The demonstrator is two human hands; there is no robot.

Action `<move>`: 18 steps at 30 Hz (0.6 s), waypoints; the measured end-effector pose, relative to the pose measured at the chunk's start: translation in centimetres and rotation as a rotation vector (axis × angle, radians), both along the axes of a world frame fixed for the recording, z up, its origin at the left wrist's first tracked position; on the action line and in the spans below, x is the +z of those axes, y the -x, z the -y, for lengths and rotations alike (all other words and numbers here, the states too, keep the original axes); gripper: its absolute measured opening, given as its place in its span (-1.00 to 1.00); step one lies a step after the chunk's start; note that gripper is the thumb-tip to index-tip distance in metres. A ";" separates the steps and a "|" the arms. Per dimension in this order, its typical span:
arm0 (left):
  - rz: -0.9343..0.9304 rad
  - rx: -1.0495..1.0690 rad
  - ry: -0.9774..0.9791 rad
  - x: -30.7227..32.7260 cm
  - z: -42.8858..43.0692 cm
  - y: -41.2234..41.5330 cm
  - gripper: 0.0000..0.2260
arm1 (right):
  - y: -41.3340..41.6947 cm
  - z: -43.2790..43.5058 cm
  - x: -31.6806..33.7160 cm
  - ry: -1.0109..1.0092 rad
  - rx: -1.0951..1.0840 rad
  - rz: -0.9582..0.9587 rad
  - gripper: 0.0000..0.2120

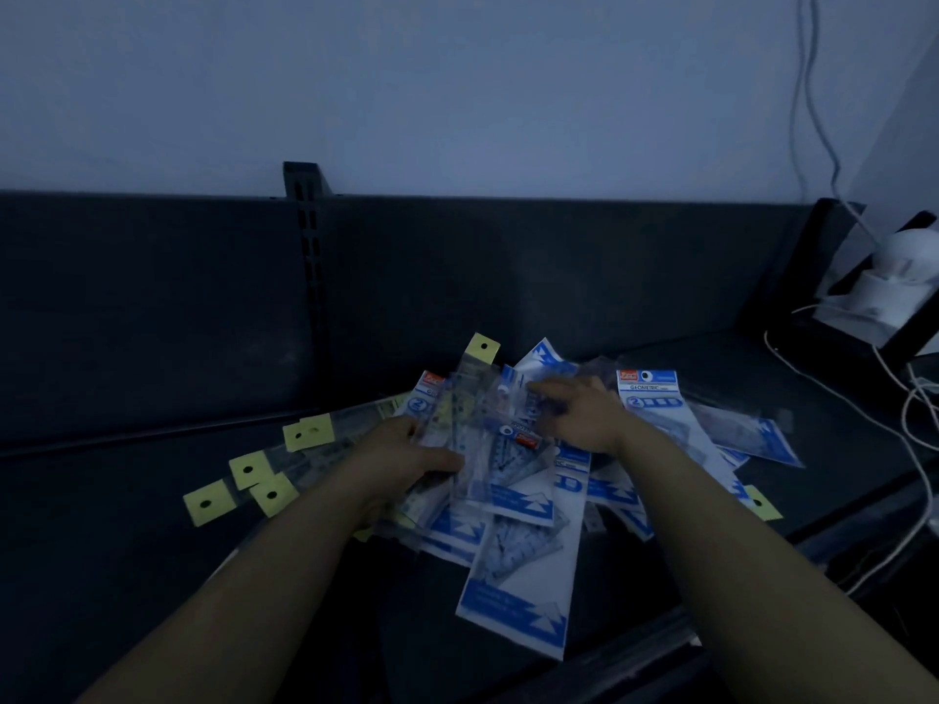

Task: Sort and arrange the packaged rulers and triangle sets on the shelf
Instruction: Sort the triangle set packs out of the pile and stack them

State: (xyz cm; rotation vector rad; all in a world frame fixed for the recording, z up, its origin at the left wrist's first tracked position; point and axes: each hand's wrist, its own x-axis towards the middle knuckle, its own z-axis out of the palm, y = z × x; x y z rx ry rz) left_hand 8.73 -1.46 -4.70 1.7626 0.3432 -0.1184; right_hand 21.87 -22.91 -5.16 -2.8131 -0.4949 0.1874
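A loose heap of packaged triangle sets (518, 576) with blue and white cards lies on the dark shelf (127, 551). Clear ruler packs with yellow hang tabs (249, 470) fan out to the left of the heap. My left hand (401, 459) grips a bunch of packs at their left edge, thumb on top; one ruler pack with a yellow tab (482, 348) sticks up from the bunch. My right hand (579, 414) reaches over the heap, fingers touching the top pack. One triangle set (648, 391) lies face up at the right.
The shelf's dark back panel (152, 307) with a slotted upright (307, 256) rises behind the heap. White cables (909, 429) and a white device (894, 282) sit at the right end. The shelf's front edge (762, 586) runs close below the packs.
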 end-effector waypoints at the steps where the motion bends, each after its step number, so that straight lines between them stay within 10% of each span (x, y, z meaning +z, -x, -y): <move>1: 0.000 0.005 0.007 0.1 0.1 0.1 -0.47 | 0.2 0.1 0.0 0.013 0.004 0.009 -0.45; 5: -0.004 0.003 0.037 -0.1 0.0 0.0 -0.51 | 0.6 0.7 -0.2 0.003 0.145 0.227 -0.68; 12: -0.003 -0.021 0.009 -0.2 -0.3 -0.3 -0.72 | 3.9 1.8 1.1 -0.689 -0.002 0.152 -0.80; 18: 0.025 -0.032 -0.039 0.0 0.1 -0.1 -0.78 | 9.2 0.9 1.3 -0.604 0.185 -0.031 -0.69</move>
